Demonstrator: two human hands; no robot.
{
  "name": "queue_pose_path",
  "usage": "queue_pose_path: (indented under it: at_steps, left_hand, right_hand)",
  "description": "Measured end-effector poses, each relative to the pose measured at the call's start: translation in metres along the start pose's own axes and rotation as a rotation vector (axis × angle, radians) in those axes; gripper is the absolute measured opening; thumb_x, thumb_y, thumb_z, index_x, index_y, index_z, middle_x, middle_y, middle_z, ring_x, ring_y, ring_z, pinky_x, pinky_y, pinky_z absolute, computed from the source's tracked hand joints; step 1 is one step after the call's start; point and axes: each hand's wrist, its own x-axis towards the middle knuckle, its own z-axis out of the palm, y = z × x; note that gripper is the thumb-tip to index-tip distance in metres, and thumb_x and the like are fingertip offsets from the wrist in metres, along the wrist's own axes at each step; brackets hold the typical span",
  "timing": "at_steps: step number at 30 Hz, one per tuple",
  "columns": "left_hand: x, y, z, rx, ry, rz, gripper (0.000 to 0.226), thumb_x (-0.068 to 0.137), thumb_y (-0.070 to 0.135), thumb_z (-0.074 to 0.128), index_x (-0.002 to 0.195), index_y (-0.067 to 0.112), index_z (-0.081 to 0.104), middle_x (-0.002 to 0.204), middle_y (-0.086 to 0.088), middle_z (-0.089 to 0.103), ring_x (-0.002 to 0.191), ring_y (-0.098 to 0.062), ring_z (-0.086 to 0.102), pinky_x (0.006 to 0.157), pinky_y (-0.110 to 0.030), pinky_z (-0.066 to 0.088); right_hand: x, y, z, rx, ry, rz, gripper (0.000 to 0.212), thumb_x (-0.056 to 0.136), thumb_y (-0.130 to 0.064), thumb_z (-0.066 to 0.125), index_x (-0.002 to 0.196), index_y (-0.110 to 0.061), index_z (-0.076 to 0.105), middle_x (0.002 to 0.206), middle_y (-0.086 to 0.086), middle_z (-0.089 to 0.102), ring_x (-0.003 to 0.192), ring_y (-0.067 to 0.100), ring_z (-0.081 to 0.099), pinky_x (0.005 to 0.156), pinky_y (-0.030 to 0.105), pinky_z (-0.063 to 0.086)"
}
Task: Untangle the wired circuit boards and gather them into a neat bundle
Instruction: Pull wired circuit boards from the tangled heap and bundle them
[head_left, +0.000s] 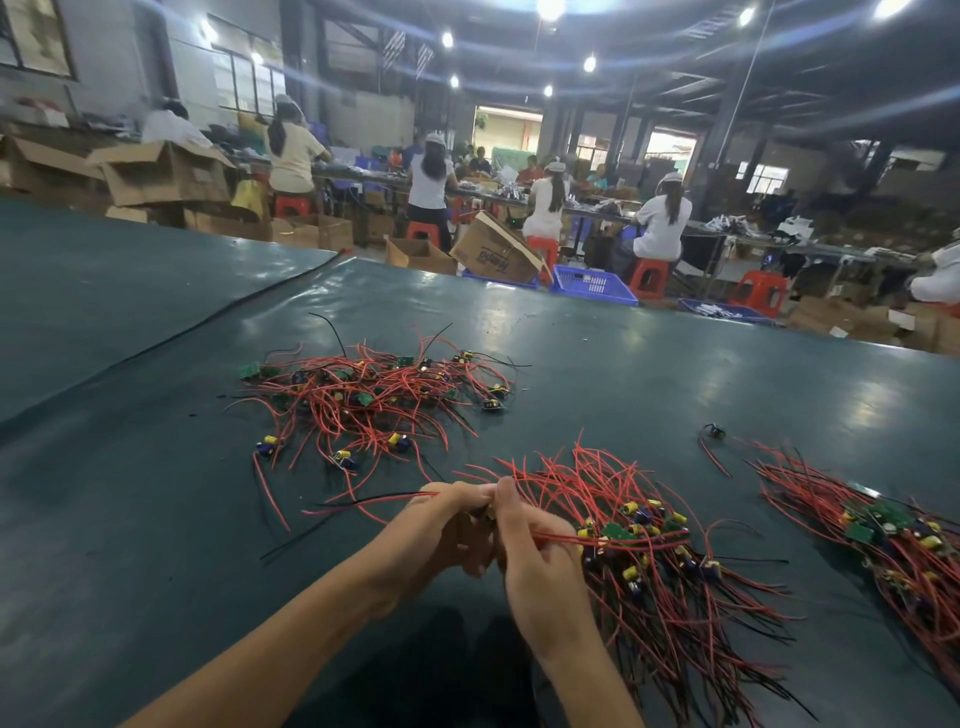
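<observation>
Left hand: from my seat I see the left hand (449, 525) clenched, fingers curled round the trailing wires (363, 503), one red and one black strand running out toward 9 o'clock.
Right hand: the right hand (540, 571) touches the left at the knuckles; thumb and fingers pinch the red leads (558, 538), which stretch toward 3 o'clock.
Between the hands: I cannot tell whether a board sits there; the fingers hide it.
Near bundle: the near bundle (665, 561) lies just beside the right hand at 3 o'clock, its boards clustered together and its wires fanned toward 12 and 5 o'clock; the red leads run into it.
Tangled pile: the tangled pile (363, 395) lies at 11 o'clock from the hands, apart from them, boards and red and black wires crossing every way.
Far bundle: the far bundle (904, 540) lies well off at 3 o'clock, by the frame edge.
Stray board: one stray board (716, 430) lies alone at 2 o'clock, between the two bundles.
Bench: a dark green bench (623, 353) carries all of it.
Beyond the bench: at 12 o'clock I make out blue crates (595, 286), cardboard boxes (166, 179) and people (662, 223) seated on red stools (649, 278).
</observation>
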Motion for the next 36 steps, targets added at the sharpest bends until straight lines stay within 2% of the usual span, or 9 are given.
queue_pose_path:
  at_steps: [4,7,10,13,18,21,28,32,36]
  left_hand:
    - [-0.004,0.004,-0.001,0.117,0.05,-0.041,0.057,0.072,0.066,0.065,0.061,0.01,0.065,0.062,-0.011,0.06,0.055,-0.017,0.055,0.055,-0.023,0.046]
    - [-0.004,0.007,-0.004,0.276,0.143,-0.034,0.057,0.071,0.067,0.056,0.058,0.014,0.07,0.06,-0.007,0.063,0.055,-0.017,0.058,0.06,-0.028,0.049]
    - [0.0,-0.002,-0.02,0.634,0.397,0.29,0.041,0.09,0.044,0.059,0.064,0.014,0.07,0.062,0.0,0.067,0.059,-0.018,0.061,0.067,-0.038,0.053]
    - [0.002,-0.006,-0.042,1.152,0.584,0.564,0.018,0.092,0.03,0.064,0.078,0.018,0.068,0.081,0.009,0.065,0.078,-0.012,0.059,0.074,-0.036,0.049]
    - [0.008,-0.011,-0.075,1.497,0.658,0.162,0.041,0.093,0.041,0.052,0.131,0.027,0.054,0.146,-0.001,0.04,0.134,-0.025,0.035,0.108,-0.043,0.029]
    - [0.011,-0.012,-0.088,1.557,0.611,-0.014,0.049,0.097,0.051,0.038,0.141,0.03,0.044,0.154,0.0,0.033,0.142,-0.023,0.024,0.113,-0.044,0.023]
    - [0.007,-0.003,-0.096,1.515,0.755,0.086,0.038,0.099,0.041,0.04,0.128,0.027,0.059,0.139,0.002,0.052,0.127,-0.03,0.042,0.104,-0.047,0.034]
    - [0.005,-0.001,-0.104,1.454,0.702,0.039,0.04,0.101,0.028,0.038,0.14,0.022,0.046,0.133,-0.004,0.056,0.116,-0.031,0.052,0.097,-0.045,0.04]
    - [0.005,0.0,-0.108,1.389,0.677,0.126,0.033,0.093,0.019,0.055,0.124,0.012,0.058,0.112,-0.008,0.057,0.099,-0.025,0.054,0.086,-0.035,0.046]
  right_hand:
    - [0.001,0.003,-0.002,-0.015,0.05,0.081,0.064,0.094,-0.051,0.037,0.075,-0.002,0.074,0.073,0.013,0.074,0.076,0.023,0.073,0.07,0.028,0.058]
    - [0.005,0.008,-0.005,0.015,0.287,0.345,0.066,0.098,-0.055,0.04,0.072,-0.002,0.068,0.06,0.016,0.064,0.056,0.029,0.064,0.056,0.037,0.056]
    - [0.01,0.007,-0.008,0.289,0.401,0.462,0.049,0.102,-0.048,0.039,0.073,-0.013,0.058,0.046,-0.004,0.041,0.034,0.009,0.032,0.034,0.019,0.025]
    - [0.012,0.003,-0.011,0.549,0.421,0.505,0.048,0.104,-0.048,0.034,0.081,-0.013,0.059,0.046,-0.005,0.039,0.033,0.006,0.027,0.032,0.017,0.022]
    - [0.011,-0.001,-0.016,0.671,0.446,0.523,0.06,0.101,-0.057,0.029,0.087,-0.01,0.063,0.049,-0.003,0.04,0.033,0.008,0.028,0.033,0.016,0.024]
    - [0.01,-0.002,-0.016,0.68,0.441,0.512,0.063,0.1,-0.06,0.028,0.093,-0.01,0.065,0.05,-0.003,0.042,0.034,0.008,0.029,0.033,0.017,0.025]
    - [0.01,-0.003,-0.015,0.627,0.424,0.493,0.059,0.101,-0.057,0.03,0.095,-0.01,0.065,0.05,-0.004,0.044,0.036,0.008,0.03,0.033,0.02,0.026]
    - [0.01,-0.003,-0.015,0.605,0.419,0.49,0.057,0.101,-0.056,0.032,0.096,-0.01,0.064,0.051,-0.004,0.044,0.037,0.008,0.03,0.034,0.02,0.025]
    - [0.01,-0.002,-0.015,0.58,0.414,0.48,0.057,0.101,-0.056,0.032,0.097,-0.01,0.065,0.052,-0.004,0.044,0.038,0.008,0.03,0.035,0.02,0.025]
